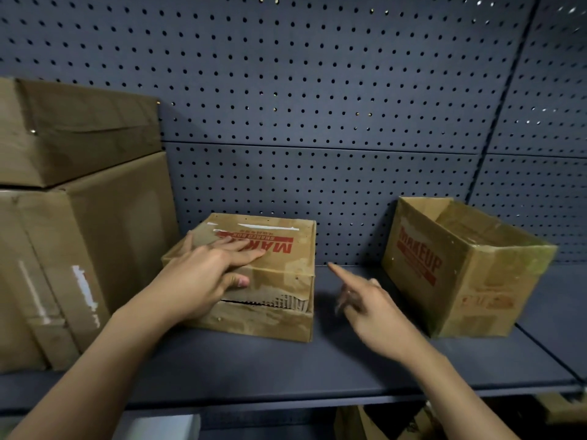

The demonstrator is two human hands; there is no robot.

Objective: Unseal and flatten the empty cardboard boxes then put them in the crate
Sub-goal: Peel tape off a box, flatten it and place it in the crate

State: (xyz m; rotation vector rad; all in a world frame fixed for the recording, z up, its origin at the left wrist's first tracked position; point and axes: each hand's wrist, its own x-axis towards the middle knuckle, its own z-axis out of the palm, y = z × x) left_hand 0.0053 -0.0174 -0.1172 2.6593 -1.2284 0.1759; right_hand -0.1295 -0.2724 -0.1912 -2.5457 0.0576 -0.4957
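The closed box (279, 277) stands in the middle of the shelf (317, 363), its long side running left to right along the shelf edge and its red print upside down. The left hand (206, 274) is already on it: the fingers lie straight and flat over the top and the thumb presses the front face, so this hand steadies the box more than it grips it. The right hand (365, 303) is in the air just beside the box's right end and holds nothing. Its forefinger is stretched toward the back, and the other fingers look loosely bent, though they are blurred. The box lies to the left of this hand. On the front face a dark slit with torn cardboard runs along the long side, and its ragged end is the end nearer to the right hand. I judge the right hand the free one to open it. No crate is in view.
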